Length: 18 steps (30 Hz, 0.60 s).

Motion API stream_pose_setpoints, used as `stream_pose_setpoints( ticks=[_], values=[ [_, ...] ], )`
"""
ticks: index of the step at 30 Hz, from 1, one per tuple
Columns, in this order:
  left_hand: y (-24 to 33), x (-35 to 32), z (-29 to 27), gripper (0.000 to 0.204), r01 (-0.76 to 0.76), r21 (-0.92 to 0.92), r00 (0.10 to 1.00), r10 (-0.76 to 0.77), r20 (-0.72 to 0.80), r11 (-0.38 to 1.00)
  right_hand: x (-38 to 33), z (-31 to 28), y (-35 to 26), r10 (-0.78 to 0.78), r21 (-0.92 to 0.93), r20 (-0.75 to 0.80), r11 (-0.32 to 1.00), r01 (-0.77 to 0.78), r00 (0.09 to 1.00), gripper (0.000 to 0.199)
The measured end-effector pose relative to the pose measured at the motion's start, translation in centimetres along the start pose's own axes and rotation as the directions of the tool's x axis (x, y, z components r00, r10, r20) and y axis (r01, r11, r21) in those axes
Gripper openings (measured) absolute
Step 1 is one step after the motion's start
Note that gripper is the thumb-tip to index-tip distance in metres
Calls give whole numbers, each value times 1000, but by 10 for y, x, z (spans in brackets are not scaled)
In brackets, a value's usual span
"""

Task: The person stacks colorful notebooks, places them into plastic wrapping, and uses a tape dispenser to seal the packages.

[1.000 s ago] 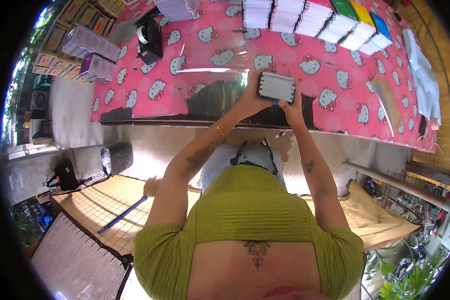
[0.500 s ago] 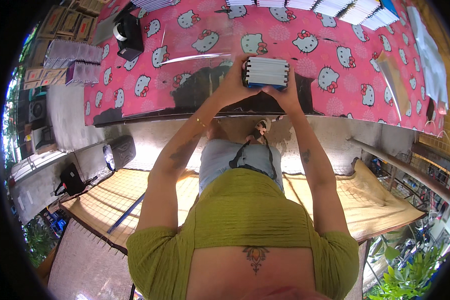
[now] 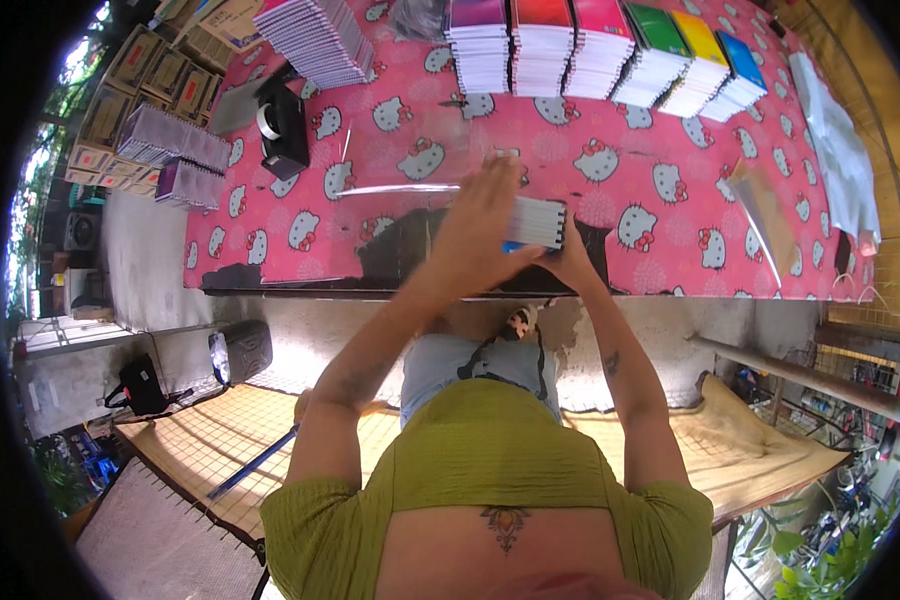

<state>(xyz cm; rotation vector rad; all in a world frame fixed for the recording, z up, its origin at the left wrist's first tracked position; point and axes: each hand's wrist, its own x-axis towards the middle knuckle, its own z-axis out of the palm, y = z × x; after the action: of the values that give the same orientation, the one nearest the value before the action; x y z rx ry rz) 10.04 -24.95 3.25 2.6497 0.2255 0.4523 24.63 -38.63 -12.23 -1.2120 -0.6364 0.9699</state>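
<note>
A small stack of spiral notebooks [image 3: 538, 222], white page edges facing up and a blue cover toward me, stands at the near edge of the table. My right hand [image 3: 572, 262] grips its right side, thumb in front. My left hand [image 3: 478, 222] lies flat along the left side, fingers stretched out together, hiding that half of the stack. Beneath it is a dark bare patch of the table [image 3: 400, 262], where the pink patterned cover is gone.
Stacks of spiral notebooks [image 3: 600, 65] in several colours line the far side. A black tape dispenser [image 3: 286, 135], purple notebooks [image 3: 175, 140] and cardboard boxes [image 3: 142, 62] are at left. Clear plastic [image 3: 410, 188] lies beside my left hand; a brown paper sheet [image 3: 767, 215] and white plastic [image 3: 838, 150] are at right.
My left hand has gone from gripping the notebooks' left side to lying flat over it. My right hand still holds the right side. The view has tilted up, showing more of the far stacks.
</note>
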Motion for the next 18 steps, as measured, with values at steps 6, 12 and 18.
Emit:
stream_pose_setpoints(
  ticks=[6, 12, 18],
  values=[
    [22, 5, 7, 100, -103, 284, 993, 113, -20, 953, 0, 4, -15, -7, 27, 44, 1000, 6, 999, 68],
    [-25, -19, -14, 72, 63, 184, 998, -64, 0, 981, 17, 39, -70, -255, -572, 288, 728, 379, 923, 77],
    [-138, -84, -54, 72, 595, -673, 480, -866, -140, 439, 87, 92, -21, -231, -869, 338, 295, 397, 912, 97]
  ],
)
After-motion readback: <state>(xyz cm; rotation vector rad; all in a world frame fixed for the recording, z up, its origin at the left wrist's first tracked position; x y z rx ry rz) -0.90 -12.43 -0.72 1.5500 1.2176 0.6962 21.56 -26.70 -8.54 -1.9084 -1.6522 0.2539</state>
